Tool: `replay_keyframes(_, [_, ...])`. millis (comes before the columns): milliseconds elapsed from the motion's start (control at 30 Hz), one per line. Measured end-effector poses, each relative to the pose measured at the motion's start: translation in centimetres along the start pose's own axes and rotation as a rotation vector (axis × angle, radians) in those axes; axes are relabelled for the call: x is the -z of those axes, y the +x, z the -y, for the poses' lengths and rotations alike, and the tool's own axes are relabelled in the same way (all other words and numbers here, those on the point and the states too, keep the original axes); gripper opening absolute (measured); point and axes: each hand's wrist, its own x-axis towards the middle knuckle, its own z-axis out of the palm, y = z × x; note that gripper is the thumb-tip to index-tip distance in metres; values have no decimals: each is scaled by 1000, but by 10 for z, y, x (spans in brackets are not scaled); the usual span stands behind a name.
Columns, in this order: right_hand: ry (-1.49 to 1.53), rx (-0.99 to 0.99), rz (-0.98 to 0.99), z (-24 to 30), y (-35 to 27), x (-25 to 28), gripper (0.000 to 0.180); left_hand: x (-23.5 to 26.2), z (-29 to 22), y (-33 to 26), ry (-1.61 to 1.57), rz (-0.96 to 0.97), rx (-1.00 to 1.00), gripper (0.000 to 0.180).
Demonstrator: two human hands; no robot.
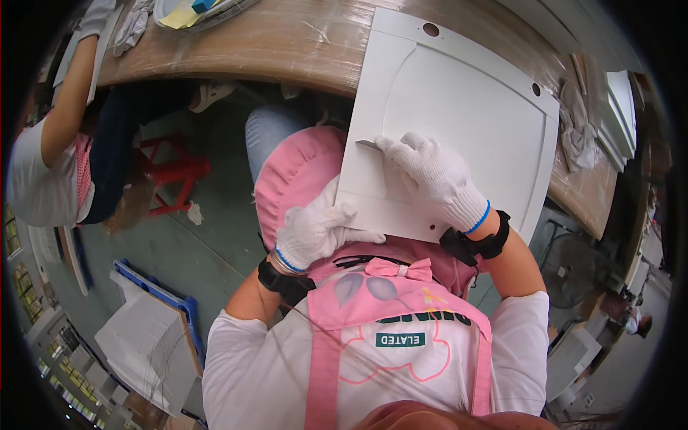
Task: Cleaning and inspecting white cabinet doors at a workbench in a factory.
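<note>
A white cabinet-door-like panel (473,122) with a raised border and dark round holes lies partly on the table, its near end over my lap. My left hand (315,229), in a white knit glove, grips the panel's near left corner, with its thumb and a finger showing along the edge. My right hand (433,175), gloved the same way, rests over the panel's left side. Between its fingertips is a thin grey strip (368,144), pressed to the panel near the left border; its exact kind is unclear.
The film-covered brown table (287,50) bears a round tray (170,16) and a crumpled cloth (577,129). White panels (618,122) are stacked at right, near a floor fan (570,265). At left sit a co-worker (54,158), a red stool (175,172) and a blue-framed stand (161,294).
</note>
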Motion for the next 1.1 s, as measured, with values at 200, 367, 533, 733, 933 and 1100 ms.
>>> replay_keyframes(200, [-6,13,82,-7,-2,-4,46,-3,-3,1,5,-13,13,60])
replay_keyframes(367, [-34,54,144,-1,3,3,45,-2,-2,0,4,-18,0,59])
replay_keyframes(533, [22,-23,-18,-3,10,-1,41,-1,-1,0,12,13,12,58])
replay_keyframes(733, [234,92,179,2,-24,8,39,-1,-8,13,106,1,-47,57])
replay_keyframes(933, [-73,-74,-12,35,-61,-16,38,-12,-5,34,-277,63,-82,73])
replay_keyframes(1100, [43,-165,53,29,-77,-14,55,-13,-4,37,-210,112,-101,75])
